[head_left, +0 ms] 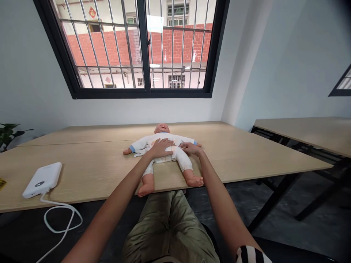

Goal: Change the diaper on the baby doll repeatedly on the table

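Note:
A baby doll [161,128] lies on its back on the table, its head towards the window and its feet at the near edge. It wears a white one-piece suit [183,160] with blue cuffs, and its arms are spread wide. Across the doll's belly rests my left hand [162,148], open, with its fingers stretched out flat over the cloth. My right hand [191,148] is at the doll's side by the hip, fingers bent and pinched together at the edge of the suit. The fold between those fingertips is small and partly hidden.
The wooden table [109,168] runs up to the wall below a barred window [142,93]. A white power bank [44,179] with a white cable [71,210] hanging off the edge lies at the left. A plant [11,133] is far left; another table [309,131] stands at right.

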`<action>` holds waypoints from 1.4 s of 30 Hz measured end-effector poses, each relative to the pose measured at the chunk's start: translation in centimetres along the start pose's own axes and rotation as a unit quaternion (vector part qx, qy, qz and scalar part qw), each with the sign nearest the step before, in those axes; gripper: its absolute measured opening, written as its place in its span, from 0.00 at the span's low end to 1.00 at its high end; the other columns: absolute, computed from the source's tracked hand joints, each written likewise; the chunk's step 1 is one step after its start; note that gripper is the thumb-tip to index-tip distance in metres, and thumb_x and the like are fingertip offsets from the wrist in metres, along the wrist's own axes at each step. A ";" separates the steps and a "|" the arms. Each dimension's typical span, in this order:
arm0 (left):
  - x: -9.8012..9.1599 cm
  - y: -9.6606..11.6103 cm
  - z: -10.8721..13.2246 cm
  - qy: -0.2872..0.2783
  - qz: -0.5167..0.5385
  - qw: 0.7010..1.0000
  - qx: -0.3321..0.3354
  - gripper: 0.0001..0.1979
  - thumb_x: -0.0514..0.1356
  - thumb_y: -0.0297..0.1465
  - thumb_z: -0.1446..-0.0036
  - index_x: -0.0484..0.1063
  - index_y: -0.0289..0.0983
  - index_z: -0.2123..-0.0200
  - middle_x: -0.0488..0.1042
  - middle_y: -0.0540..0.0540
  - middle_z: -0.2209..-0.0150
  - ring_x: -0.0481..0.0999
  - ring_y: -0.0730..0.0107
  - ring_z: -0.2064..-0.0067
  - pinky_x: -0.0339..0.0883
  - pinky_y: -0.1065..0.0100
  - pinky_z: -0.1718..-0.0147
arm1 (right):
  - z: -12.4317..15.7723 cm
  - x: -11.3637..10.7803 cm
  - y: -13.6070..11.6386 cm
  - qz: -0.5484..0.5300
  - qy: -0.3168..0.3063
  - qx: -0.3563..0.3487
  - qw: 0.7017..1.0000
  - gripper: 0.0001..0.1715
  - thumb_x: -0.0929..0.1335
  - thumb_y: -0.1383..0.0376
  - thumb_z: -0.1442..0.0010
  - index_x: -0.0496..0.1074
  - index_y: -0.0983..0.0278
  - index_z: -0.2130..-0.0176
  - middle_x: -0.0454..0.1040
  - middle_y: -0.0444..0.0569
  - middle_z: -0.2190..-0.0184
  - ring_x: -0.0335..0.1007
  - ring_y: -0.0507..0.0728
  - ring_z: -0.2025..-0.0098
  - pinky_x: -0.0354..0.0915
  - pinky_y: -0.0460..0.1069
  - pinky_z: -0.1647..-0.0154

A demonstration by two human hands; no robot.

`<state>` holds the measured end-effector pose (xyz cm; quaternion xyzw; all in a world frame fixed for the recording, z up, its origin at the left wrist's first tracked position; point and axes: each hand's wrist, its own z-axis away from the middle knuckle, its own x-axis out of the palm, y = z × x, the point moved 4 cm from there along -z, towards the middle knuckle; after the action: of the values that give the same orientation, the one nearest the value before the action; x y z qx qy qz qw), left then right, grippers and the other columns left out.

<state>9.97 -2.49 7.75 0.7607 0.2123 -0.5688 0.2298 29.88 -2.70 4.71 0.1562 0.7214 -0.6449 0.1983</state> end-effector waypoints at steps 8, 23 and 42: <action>-0.1 0.1 0.1 -0.006 -0.020 1.000 -0.004 0.25 0.52 0.44 0.37 0.63 0.49 0.38 0.58 0.52 0.32 0.51 0.55 0.30 0.41 0.41 0.34 | -1.1 -0.1 1.0 -0.093 -0.026 0.034 0.995 0.05 0.68 0.71 0.54 0.71 0.64 0.71 0.70 0.41 0.78 0.63 0.49 0.74 0.63 0.44 0.69; 0.0 -0.2 0.1 -0.004 -0.018 1.000 -0.003 0.24 0.52 0.43 0.37 0.63 0.51 0.38 0.59 0.52 0.33 0.52 0.54 0.30 0.42 0.39 0.34 | -1.9 -0.5 0.8 -0.163 -0.028 -0.080 0.983 0.16 0.70 0.73 0.65 0.75 0.65 0.70 0.75 0.42 0.70 0.68 0.51 0.65 0.64 0.44 0.63; 0.1 -0.3 0.1 -0.003 -0.015 1.000 -0.005 0.24 0.52 0.45 0.37 0.63 0.51 0.38 0.59 0.52 0.32 0.52 0.55 0.30 0.42 0.40 0.34 | -1.2 -1.3 0.2 -0.113 0.104 -0.064 0.986 0.20 0.75 0.55 0.63 0.66 0.63 0.76 0.67 0.40 0.81 0.60 0.50 0.76 0.57 0.45 0.75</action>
<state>9.76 -2.35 7.61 0.7544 0.2256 -0.5735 0.2260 31.06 -1.42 5.29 0.1269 0.7908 -0.5960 0.0575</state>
